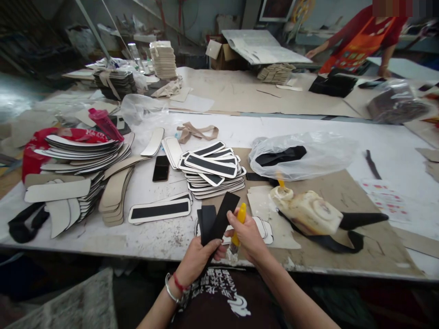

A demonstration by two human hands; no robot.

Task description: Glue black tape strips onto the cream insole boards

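Black strips (224, 208) are gripped in my left hand (200, 256), their flat ends sticking up above the table's front edge. My right hand (248, 235) holds a brush with a yellow handle (241, 214), bristles down, and its thumb and finger touch the edge of the upper strip. White pieces (267, 230) lie partly hidden behind my hands. Just beyond is a pile of white-rimmed pieces with black centres (211, 164). Another such piece (160, 210) lies to the left. A stained glue container (317, 212) rests on the brown board at the right.
Stacks of beige curved pieces (116, 196), a red bag (32, 153) and a phone (161, 168) are on the left. A clear plastic bag (325, 153) lies beyond the container. Across the table stands a person in an orange apron (356, 45).
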